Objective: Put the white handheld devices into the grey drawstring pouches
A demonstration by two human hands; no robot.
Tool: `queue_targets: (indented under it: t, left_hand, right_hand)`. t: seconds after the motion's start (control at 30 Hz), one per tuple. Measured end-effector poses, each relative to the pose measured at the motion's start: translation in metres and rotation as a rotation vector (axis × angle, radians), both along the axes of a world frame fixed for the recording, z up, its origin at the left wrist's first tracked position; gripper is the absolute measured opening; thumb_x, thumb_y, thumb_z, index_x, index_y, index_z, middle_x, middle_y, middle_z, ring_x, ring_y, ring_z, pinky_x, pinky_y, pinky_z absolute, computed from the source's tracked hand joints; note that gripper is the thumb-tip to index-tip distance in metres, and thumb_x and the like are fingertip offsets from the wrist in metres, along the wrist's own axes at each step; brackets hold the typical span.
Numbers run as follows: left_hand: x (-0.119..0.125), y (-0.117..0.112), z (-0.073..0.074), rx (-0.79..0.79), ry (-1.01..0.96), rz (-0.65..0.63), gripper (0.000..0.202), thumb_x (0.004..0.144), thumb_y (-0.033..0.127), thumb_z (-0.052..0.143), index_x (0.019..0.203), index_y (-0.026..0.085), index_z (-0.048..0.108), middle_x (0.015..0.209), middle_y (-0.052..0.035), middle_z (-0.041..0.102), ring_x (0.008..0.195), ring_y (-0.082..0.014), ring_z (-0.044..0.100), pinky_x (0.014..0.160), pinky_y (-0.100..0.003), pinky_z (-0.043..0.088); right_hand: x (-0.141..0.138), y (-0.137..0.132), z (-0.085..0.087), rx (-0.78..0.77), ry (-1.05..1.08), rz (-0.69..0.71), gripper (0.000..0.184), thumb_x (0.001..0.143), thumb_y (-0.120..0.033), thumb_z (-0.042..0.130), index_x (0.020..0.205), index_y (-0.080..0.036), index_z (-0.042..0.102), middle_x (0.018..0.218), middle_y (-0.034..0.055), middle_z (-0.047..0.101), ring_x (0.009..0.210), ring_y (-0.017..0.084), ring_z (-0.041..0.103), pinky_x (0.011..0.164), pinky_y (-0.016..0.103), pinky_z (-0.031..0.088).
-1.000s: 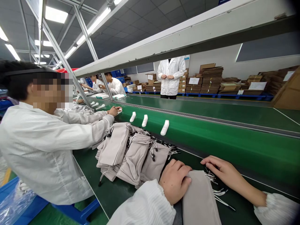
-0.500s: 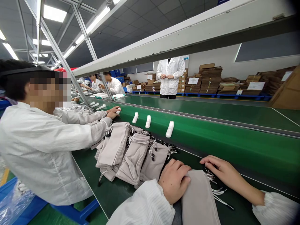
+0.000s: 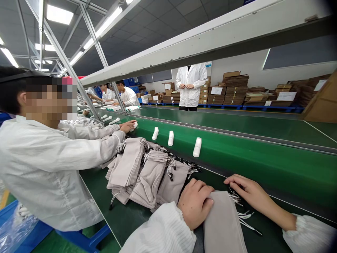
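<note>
Here we pin a drawstring pouch (image 3: 222, 225) flat
Left hand (image 3: 196, 203) presses, fingers together, steadying it; open right hand (image 3: 252, 190) at two o'clock, apparently clear of the cords (image 3: 246, 219)

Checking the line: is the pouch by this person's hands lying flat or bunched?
Flat: the grey pouch lies smooth and straight beside the left hand, its drawstrings trailing out near the right hand.

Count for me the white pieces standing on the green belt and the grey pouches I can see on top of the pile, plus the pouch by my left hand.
White pieces on the green belt: 3
Grey pouches on top of the pile: 3
Grey pouch at the left hand: 1
Total: 7
Lower pouches are hidden.
</note>
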State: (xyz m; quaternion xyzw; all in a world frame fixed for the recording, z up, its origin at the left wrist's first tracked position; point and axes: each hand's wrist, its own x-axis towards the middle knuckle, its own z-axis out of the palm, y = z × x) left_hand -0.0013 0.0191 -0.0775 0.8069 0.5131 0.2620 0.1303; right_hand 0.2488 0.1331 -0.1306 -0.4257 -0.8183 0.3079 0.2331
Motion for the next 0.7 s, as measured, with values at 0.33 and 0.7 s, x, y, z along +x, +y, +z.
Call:
queue_targets:
  t: [0.33, 0.7]
  left_hand:
    - [-0.0007, 0.0002, -0.002, 0.005, -0.006, 0.006, 0.031, 0.09, 0.018, 0.058, 0.121, 0.024, 0.061, 0.111, -0.0051, 0.062, 0.104, -0.0235, 0.052, 0.095, -0.039, 0.048]
    - [-0.0009, -0.0003, 0.001, -0.016, -0.004, 0.002, 0.032, 0.092, 0.017, 0.056, 0.123, 0.024, 0.06, 0.112, -0.0049, 0.061, 0.105, -0.0232, 0.052, 0.097, -0.039, 0.048]
  right_hand:
    - [-0.0004, 0.0001, 0.0003, 0.003, 0.007, -0.003, 0.033, 0.099, -0.049, 0.043, 0.102, -0.03, 0.069, 0.11, 0.0026, 0.069, 0.105, 0.025, 0.064, 0.09, 0.037, 0.046]
    - [-0.0005, -0.001, 0.0014, 0.005, -0.001, 0.002, 0.032, 0.099, -0.048, 0.042, 0.103, -0.03, 0.069, 0.11, 0.0016, 0.069, 0.104, 0.024, 0.065, 0.09, 0.036, 0.047]
